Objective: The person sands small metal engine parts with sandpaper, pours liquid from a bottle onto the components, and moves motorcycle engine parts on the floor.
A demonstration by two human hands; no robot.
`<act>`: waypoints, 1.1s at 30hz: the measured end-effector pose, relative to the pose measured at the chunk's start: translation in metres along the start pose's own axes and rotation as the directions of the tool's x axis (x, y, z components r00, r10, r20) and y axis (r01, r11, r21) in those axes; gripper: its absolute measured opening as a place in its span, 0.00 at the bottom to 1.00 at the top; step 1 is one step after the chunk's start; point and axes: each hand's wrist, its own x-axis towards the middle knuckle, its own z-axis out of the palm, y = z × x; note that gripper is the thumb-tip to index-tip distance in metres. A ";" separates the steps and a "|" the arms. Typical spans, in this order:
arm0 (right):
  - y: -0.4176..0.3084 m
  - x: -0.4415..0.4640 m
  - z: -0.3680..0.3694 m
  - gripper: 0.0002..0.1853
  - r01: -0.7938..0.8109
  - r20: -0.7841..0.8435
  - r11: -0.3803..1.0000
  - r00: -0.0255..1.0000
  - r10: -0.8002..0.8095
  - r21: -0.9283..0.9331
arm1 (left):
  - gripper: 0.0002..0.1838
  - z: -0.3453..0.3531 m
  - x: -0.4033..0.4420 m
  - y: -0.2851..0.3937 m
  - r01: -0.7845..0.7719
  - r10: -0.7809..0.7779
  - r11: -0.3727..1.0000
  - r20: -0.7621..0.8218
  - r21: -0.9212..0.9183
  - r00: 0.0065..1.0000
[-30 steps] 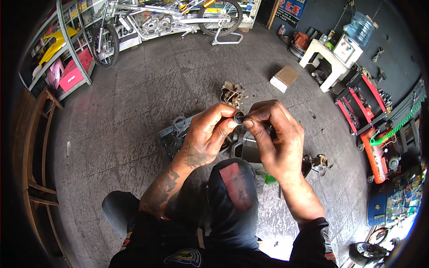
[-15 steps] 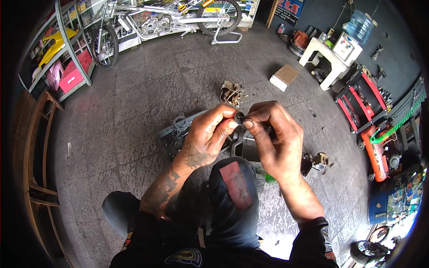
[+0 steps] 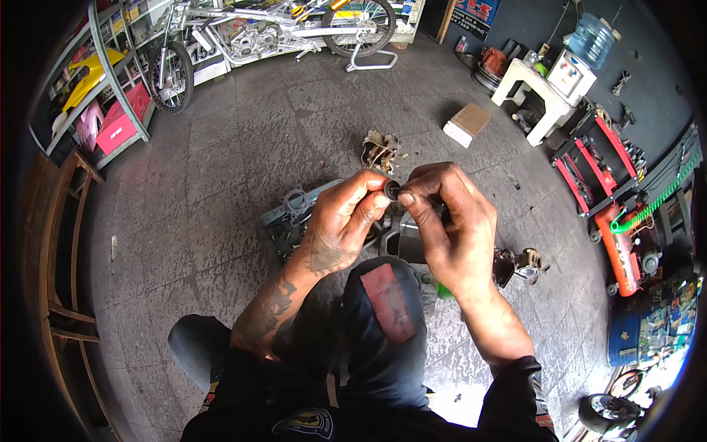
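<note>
Held up above my knee is a small dark round part (image 3: 392, 191) with a ring-like rim. My left hand (image 3: 345, 217) pinches it between thumb and forefinger. From the other side my right hand (image 3: 458, 225) is closed in a pinch, its thumb and fingertip right against the part. Something dark and thin shows at the right fingertips, too small to name. Beyond my hands, a grey tray (image 3: 274, 219) with small metal pieces lies on the floor, partly hidden by my left hand. A dirty metal engine part (image 3: 382, 150) sits just past my fingers.
Another metal part (image 3: 528, 267) lies right of my knee. A brown-and-white box (image 3: 468, 124) is farther off on the floor. A motorcycle frame (image 3: 280, 33) stands at the back. On the right are a red tool cart (image 3: 598, 166) and an orange compressor tank (image 3: 618, 250).
Both hands have shifted very slightly left and up in view, still pinching at the small round part. Nothing else has visibly changed.
</note>
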 end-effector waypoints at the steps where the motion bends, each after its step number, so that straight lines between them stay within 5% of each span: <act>1: -0.001 0.001 0.000 0.03 0.003 -0.002 1.000 1.000 -0.003 0.008 | 0.10 0.000 0.002 -0.001 -0.013 0.013 1.000 0.001 -0.014 1.000; 33: 0.006 -0.005 -0.004 0.03 0.021 0.031 1.000 0.999 -0.020 -0.008 | 0.20 -0.009 0.003 0.004 0.090 -0.089 0.996 0.148 0.000 0.985</act>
